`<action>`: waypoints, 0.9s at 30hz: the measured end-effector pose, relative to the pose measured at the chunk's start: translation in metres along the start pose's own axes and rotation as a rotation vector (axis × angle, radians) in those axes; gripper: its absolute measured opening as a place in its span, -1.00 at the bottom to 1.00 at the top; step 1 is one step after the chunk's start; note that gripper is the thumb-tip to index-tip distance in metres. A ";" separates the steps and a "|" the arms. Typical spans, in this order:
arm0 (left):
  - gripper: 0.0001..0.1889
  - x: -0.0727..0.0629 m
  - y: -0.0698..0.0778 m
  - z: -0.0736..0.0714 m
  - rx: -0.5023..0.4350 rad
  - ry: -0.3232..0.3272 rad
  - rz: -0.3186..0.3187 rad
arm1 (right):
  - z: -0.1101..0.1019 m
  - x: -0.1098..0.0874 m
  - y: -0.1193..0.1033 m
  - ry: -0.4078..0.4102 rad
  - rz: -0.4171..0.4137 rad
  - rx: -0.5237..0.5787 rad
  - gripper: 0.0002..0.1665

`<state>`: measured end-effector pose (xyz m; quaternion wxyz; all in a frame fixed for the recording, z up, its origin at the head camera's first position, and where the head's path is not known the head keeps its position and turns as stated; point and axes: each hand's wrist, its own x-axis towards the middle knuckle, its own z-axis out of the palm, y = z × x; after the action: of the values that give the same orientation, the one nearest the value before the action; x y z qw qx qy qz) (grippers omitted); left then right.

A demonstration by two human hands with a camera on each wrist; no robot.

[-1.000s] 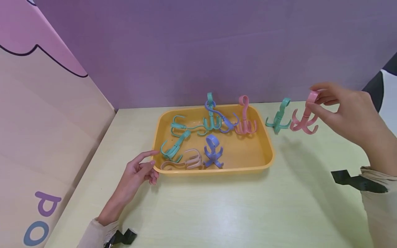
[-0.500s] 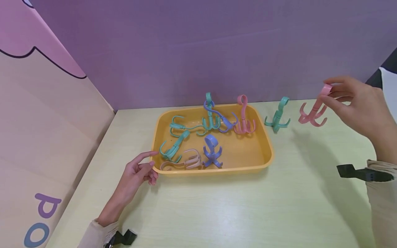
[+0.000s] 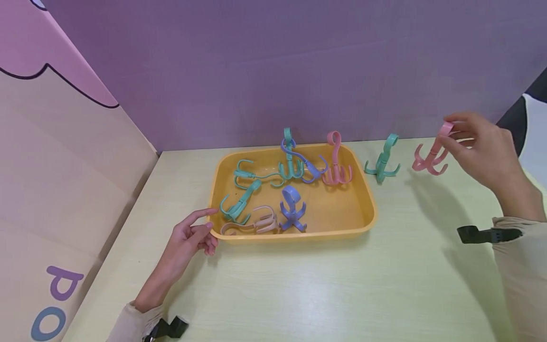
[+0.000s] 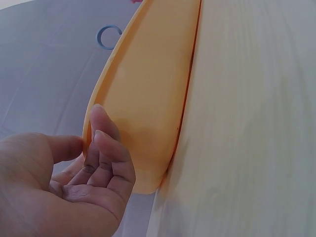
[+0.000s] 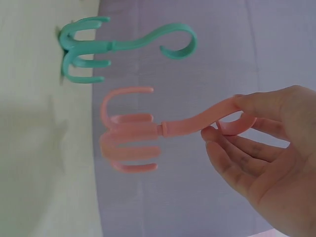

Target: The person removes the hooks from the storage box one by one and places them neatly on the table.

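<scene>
My right hand (image 3: 485, 147) pinches the curled top of a pink multi-prong hook (image 3: 430, 159), prongs downward. In the right wrist view the pink hook (image 5: 133, 131) appears apart from the tabletop. Just left of it, a green hook (image 3: 382, 161) stands upright on the table, outside the tray. At the front left corner of the yellow tray (image 3: 333, 233), my left hand (image 3: 185, 242) grips the rim between thumb and fingers, as the left wrist view shows with the hand (image 4: 94, 177) at the tray wall (image 4: 148, 74).
Inside the tray are several more hooks: a standing pink hook (image 3: 336, 166), a standing blue hook (image 3: 292, 209), a leaning blue hook (image 3: 314, 171), a beige hook (image 3: 265, 223) and green hooks, one lying front left (image 3: 239, 204). A purple wall (image 3: 273, 71) rises behind the table.
My right hand has carried the pink hook a little to the right, away from the standing green hook, then slightly back left and lower. My left hand keeps its place on the tray.
</scene>
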<state>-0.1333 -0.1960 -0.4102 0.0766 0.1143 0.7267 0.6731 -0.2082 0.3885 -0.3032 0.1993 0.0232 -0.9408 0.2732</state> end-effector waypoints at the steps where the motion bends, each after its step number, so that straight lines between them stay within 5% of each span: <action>1: -0.55 0.000 0.000 0.000 0.000 -0.001 0.001 | 0.002 0.001 0.001 -0.004 0.007 -0.010 -0.40; 27: -0.55 0.000 -0.001 0.000 -0.004 0.008 0.001 | 0.031 0.004 0.034 -0.075 0.052 0.021 -0.35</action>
<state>-0.1334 -0.1958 -0.4108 0.0736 0.1118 0.7255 0.6751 -0.2286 0.4014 -0.3423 0.1564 0.0113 -0.9449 0.2872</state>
